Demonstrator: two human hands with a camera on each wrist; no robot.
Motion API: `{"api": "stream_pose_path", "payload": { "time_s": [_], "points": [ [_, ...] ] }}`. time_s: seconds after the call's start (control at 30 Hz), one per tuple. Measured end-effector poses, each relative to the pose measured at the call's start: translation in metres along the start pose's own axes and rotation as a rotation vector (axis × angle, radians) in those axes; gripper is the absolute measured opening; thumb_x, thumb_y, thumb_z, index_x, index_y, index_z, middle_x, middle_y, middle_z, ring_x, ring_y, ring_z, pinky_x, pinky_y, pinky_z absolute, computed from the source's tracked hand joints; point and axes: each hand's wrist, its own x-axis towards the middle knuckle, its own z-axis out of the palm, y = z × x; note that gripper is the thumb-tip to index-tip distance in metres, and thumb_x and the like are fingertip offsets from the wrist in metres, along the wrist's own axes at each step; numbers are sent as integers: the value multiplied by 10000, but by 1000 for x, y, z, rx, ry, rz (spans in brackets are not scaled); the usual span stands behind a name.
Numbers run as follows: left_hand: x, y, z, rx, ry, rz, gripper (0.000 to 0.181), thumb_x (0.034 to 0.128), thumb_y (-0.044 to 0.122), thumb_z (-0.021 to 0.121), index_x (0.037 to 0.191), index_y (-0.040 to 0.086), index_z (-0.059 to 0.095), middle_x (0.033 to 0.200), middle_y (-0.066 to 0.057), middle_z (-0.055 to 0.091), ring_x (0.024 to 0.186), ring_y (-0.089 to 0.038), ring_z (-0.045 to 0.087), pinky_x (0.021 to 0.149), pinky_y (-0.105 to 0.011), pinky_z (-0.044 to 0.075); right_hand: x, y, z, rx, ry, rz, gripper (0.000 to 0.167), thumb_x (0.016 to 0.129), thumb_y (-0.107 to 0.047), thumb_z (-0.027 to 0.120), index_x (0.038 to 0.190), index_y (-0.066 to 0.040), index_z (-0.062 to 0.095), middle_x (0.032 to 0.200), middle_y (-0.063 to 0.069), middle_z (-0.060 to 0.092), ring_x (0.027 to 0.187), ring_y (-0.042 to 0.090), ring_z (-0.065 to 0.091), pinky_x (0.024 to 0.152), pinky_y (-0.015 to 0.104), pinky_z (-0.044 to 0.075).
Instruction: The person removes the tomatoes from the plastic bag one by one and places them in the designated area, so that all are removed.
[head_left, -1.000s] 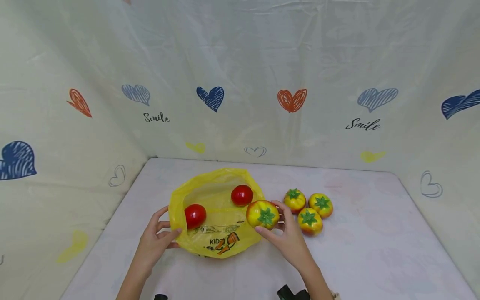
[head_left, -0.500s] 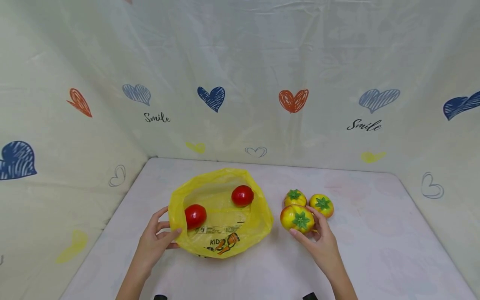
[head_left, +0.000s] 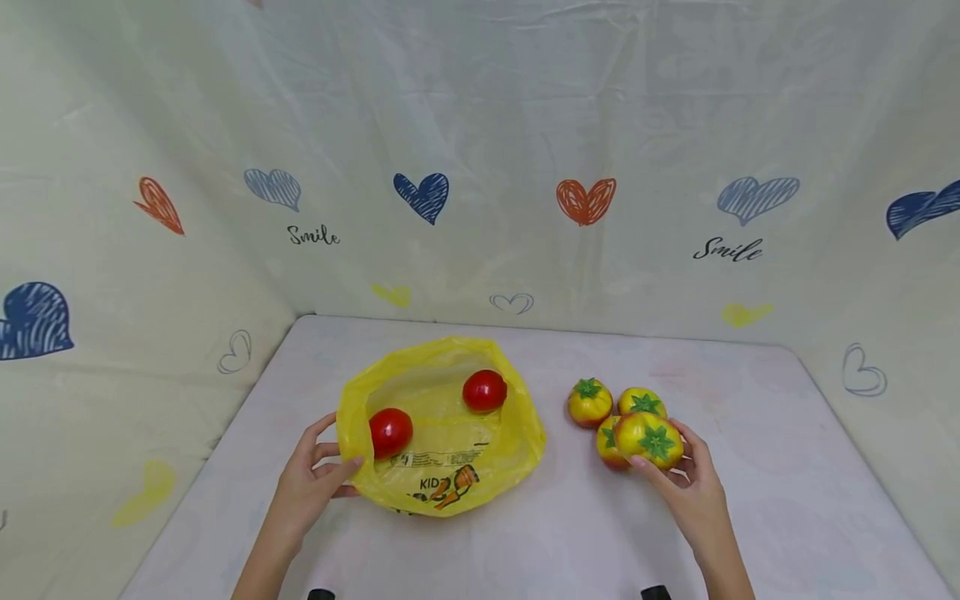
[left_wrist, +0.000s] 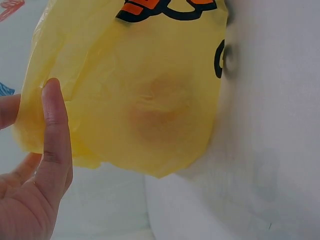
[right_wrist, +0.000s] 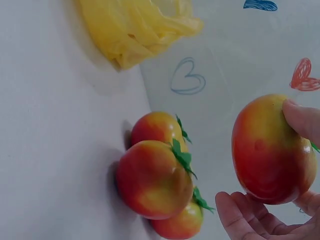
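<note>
My left hand [head_left: 311, 479] pinches the left rim of a yellow plastic bag [head_left: 491, 479], which lies on the table with its mouth wide open. Two glossy red round fruits [head_left: 483, 391] are inside it. In the left wrist view a reddish shape shows faintly through the bag [left_wrist: 100, 85]. Over on the right, my right hand [head_left: 696, 479] holds a yellow-and-red persimmon [head_left: 635, 435] with a green leafy top, between thumb and fingers. It is raised above the table and partly hides one of three similar persimmons [right_wrist: 150, 182] grouped there.
The whitish table [head_left: 780, 467] extends right of the persimmons and in front of the bag. A pale curtain [head_left: 480, 108] printed with hearts hangs behind and at both sides. Small black objects [head_left: 656, 592] show at the bottom edge of the head view.
My right hand has carried the persimmon rightward, from the bag's right rim to beside the other persimmons. The left hand stays on the bag, and the red fruits have not moved.
</note>
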Motion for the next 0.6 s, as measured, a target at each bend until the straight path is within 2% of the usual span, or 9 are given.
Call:
{"api": "stream_pose_path", "payload": {
  "time_s": [0.13, 0.23, 0.6],
  "points": [
    [0, 0, 0, 3, 0, 0, 722, 858, 126, 655, 1443, 185, 236, 1136, -176, 554, 742, -123, 655, 649, -283, 583, 24, 47, 2, -31, 79, 7, 827, 730, -537, 709, 1414, -413, 261, 1205, -23, 413, 981, 79, 501, 716, 64, 447],
    [0, 1, -1, 1, -1, -1, 723, 859, 123, 654, 1444, 183, 234, 1138, -177, 553, 746, -123, 657, 650, -281, 583, 35, 66, 2, -36, 101, 38, 841, 722, -552, 709, 1412, -446, 240, 1228, -20, 407, 993, 92, 494, 711, 90, 452],
    [-1, 2, -1, 2, -5, -2, 719, 864, 140, 649, 1446, 180, 227, 1153, -176, 549, 786, -135, 658, 658, -280, 583, 44, 77, -8, -45, 151, 193, 940, 683, -633, 685, 1450, -414, 188, 1305, 58, 376, 1078, 177, 440, 671, 150, 428]
  ]
}}
